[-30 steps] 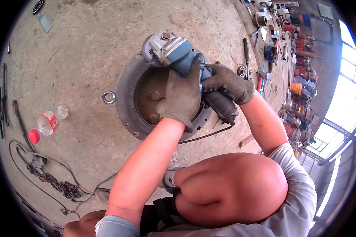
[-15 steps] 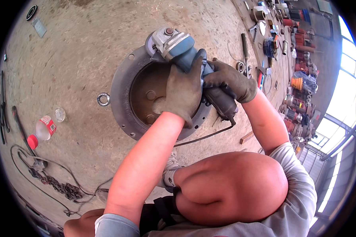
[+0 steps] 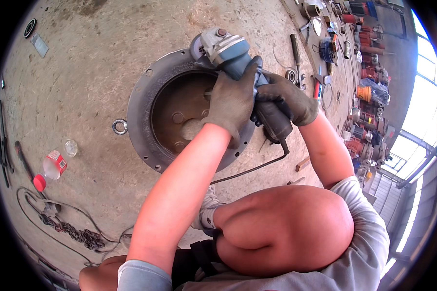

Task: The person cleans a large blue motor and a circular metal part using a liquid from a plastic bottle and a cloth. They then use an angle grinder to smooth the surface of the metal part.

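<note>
Both my hands, in grey-brown work gloves, hold a blue and black angle grinder (image 3: 232, 57). My left hand (image 3: 232, 97) is closed round its body just behind the metal gear head. Further back, my right hand (image 3: 289, 99) wraps the rear of the body. The grinder's disc end is at the far rim of a round grey metal flange housing (image 3: 140, 116) lying on the floor; whether the disc touches the rim I cannot tell. My left forearm and glove hide the housing's near right part. A black cord (image 3: 250, 170) trails from the grinder's tail.
An eye bolt ring (image 3: 119, 126) lies left of the housing. Farther left are a plastic bottle (image 3: 54, 165) with a red cap, a chain (image 3: 85, 237) and cables. A bearing (image 3: 291, 75), a hammer (image 3: 295, 51) and other tools lie to the right, with several red motors (image 3: 369, 72) beyond.
The grinder head has moved a little up and to the right along the housing's rim, with both hands still on it. The view has shifted slightly.
</note>
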The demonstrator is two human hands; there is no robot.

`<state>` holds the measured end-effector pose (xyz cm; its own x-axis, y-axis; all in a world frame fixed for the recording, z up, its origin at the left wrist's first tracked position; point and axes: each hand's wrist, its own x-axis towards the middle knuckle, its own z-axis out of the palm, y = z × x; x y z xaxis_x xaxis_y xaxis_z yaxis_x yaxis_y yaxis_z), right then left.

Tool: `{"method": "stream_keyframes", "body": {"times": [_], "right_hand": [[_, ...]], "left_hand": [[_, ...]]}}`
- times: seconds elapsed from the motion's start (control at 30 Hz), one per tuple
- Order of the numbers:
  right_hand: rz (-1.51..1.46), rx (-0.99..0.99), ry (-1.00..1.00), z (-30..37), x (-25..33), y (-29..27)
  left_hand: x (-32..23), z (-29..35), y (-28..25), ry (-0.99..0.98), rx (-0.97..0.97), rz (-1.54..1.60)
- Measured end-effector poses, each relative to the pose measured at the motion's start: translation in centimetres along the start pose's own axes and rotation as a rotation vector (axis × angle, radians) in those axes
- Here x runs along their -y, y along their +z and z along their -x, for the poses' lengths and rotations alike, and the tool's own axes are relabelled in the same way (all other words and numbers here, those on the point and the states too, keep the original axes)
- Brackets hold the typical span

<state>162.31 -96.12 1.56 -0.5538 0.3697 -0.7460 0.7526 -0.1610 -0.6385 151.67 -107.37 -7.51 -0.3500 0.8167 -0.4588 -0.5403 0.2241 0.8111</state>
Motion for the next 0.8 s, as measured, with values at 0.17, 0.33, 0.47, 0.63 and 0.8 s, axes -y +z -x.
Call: {"method": "stream_keyframes", "body": {"times": [0.17, 0.33, 0.47, 0.63, 0.8], "right_hand": [[-0.137, 0.028, 0.131, 0.4, 1.0, 1.1], [0.134, 0.139, -0.034, -1.5, 2.4, 3.0], [0.157, 0.140, -0.068, -1.7, 2.6, 3.1], [0.003, 0.093, 0.058, -1.4, 2.6, 2.4], [-0.001, -0.007, 0.095, -0.4, 1.9, 1.1]], "left_hand": [[2.0, 1.3, 0.2, 0.284, -0.138, -0.403], [3.5, 2.4, -3.5, 0.181, -0.068, -0.179], [3.3, 2.2, -4.1, 0.216, -0.045, -0.198], [1.3, 1.2, -3.0, 0.079, -0.003, 0.158], [1.7, -0.2, -1.5, 0.057, 0.069, 0.255]]}}
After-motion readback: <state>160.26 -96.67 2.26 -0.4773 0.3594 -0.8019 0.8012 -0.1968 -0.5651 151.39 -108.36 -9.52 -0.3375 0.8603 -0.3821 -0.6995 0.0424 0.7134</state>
